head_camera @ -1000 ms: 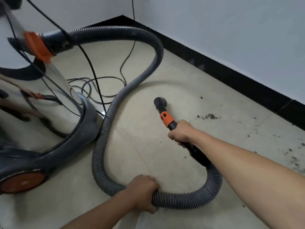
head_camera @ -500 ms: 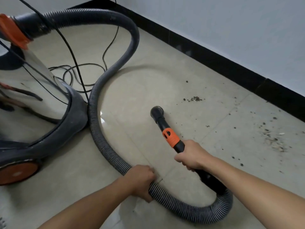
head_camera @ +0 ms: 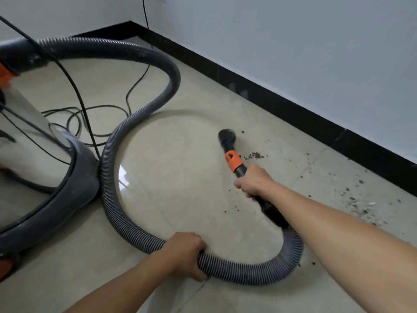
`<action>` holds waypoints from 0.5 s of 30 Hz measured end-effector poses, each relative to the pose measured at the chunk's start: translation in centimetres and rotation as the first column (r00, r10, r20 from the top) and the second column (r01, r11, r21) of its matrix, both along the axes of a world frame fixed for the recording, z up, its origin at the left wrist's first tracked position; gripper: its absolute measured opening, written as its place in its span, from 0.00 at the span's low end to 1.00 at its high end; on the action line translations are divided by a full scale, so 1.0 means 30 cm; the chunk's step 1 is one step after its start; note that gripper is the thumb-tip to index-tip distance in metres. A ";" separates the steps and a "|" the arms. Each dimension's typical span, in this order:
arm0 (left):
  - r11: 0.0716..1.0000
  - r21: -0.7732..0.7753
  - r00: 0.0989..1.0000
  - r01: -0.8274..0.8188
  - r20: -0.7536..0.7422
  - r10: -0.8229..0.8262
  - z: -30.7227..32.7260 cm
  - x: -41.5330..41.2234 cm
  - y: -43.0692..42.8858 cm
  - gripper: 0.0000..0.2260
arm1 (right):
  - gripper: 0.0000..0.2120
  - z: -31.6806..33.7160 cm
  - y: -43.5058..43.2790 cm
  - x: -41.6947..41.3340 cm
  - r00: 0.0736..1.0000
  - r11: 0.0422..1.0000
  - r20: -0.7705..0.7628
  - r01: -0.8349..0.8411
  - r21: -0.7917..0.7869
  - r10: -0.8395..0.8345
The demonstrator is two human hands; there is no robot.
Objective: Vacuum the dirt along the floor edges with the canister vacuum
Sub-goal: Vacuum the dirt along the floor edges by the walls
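Two grips are seen: the black wand [head_camera: 240, 170] is clasped by the right hand [head_camera: 252, 180], the ribbed hose [head_camera: 248, 273] by the left hand [head_camera: 185, 254]. The round nozzle [head_camera: 226, 136] should be held low and swept right onto the dirt crumbs [head_camera: 255, 155] just beside it, toward the black skirting [head_camera: 293, 109]

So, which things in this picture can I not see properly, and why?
Head view only.
1. Vacuum body: top and left side cut off by the left edge.
2. Cord: leaves at the top edge, plug unseen.
3. Nozzle: blurred; floor contact unclear.
4. Tube where it meets the hose: partly behind the right forearm.
5. Dirt: bits too small to identify.
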State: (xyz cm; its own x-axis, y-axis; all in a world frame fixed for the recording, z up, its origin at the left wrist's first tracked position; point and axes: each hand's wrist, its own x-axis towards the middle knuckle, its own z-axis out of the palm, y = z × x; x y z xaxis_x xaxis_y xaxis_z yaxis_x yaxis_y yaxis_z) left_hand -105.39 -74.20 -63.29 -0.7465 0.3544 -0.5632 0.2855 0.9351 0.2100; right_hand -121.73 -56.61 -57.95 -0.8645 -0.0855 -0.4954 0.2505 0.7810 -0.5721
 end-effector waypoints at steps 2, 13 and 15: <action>0.999 0.038 0.999 -0.020 -0.025 0.021 -0.007 -0.053 0.010 0.20 | 0.10 -0.005 0.029 -0.093 0.998 0.998 -0.007 0.060 -0.022 -0.060; 0.998 0.063 0.998 -0.012 -0.059 0.016 -0.044 -0.136 -0.021 0.18 | 0.07 -0.022 0.022 -0.194 0.994 0.986 0.097 0.064 -0.156 -0.049; 0.999 0.049 1.000 0.003 -0.031 -0.001 -0.032 -0.119 -0.021 0.18 | 0.08 -0.029 -0.035 -0.147 0.992 0.987 0.103 -0.056 -0.153 0.072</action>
State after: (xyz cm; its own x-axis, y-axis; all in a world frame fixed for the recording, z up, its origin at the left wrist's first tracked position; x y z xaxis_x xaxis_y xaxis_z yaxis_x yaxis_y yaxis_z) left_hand -108.95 -74.83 -64.26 -0.7623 0.3827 -0.5220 0.2944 0.9232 0.2469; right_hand -126.13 -57.66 -58.82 -0.7972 -0.2193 -0.5624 0.2692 0.7048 -0.6563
